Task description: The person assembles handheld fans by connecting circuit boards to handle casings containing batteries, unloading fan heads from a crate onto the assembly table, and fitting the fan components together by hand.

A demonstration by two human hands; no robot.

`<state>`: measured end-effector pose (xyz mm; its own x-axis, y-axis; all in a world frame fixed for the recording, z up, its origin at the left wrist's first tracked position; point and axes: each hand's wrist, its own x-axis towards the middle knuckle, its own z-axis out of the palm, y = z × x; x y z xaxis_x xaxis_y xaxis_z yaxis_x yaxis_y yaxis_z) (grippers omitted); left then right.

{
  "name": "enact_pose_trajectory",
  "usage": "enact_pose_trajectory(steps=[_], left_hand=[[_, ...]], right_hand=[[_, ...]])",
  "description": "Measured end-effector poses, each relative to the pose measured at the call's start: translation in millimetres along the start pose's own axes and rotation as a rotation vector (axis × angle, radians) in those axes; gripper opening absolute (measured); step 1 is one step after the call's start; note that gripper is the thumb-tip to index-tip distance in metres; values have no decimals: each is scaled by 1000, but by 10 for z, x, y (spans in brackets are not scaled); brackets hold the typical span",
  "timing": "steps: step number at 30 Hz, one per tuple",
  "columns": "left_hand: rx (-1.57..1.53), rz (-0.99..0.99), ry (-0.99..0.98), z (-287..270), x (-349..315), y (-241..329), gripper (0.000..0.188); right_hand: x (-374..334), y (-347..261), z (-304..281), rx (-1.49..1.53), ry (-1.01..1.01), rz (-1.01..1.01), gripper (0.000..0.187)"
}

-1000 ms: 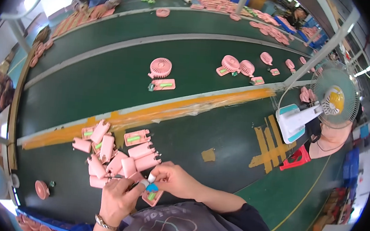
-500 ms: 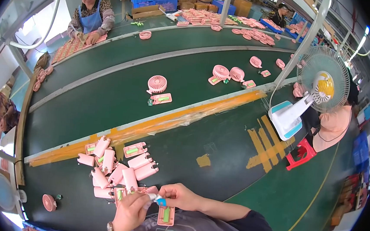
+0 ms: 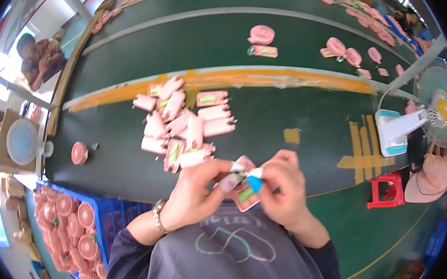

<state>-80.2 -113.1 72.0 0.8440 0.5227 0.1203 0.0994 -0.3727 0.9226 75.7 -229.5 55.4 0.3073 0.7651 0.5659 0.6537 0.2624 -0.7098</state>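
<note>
In front of my chest, a pink fan-handle shell (image 3: 248, 204) with a green strip inside is tilted between my hands. My left hand (image 3: 196, 192) grips its upper end, thumb and forefinger closed, with a white covering on a fingertip. My right hand (image 3: 284, 191) is pinched at the same end, white and bright blue coverings showing at its fingertips. Whatever the right fingertips pinch is too small and covered to tell. Just beyond lies a loose heap of pink handle shells (image 3: 195, 132), some face up with green strips showing.
A round pink fan head (image 3: 79, 153) lies on the dark bench (image 3: 113, 175) at left. Below it stands a blue crate (image 3: 102, 224) full of pink fans. Along the taped ledge (image 3: 270, 76) runs a green belt (image 3: 200, 38) with fans. At right are a white fan (image 3: 392, 134) and a red stool (image 3: 387, 190).
The view has swung downward and left, bringing the blue crate into sight. Both hands still work close together; the shell that hung below them now sits tilted between them.
</note>
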Motion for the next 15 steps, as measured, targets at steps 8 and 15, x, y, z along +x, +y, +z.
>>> enact_pose_trajectory(steps=[8,15], left_hand=[[116,184,-17,-103,-91,-66,13],[-44,59,-52,-179,-117,-89,14]], right_hand=[[6,-122,-1,-52,-121,-4,14],[15,-228,119,-289,-16,-187,23]])
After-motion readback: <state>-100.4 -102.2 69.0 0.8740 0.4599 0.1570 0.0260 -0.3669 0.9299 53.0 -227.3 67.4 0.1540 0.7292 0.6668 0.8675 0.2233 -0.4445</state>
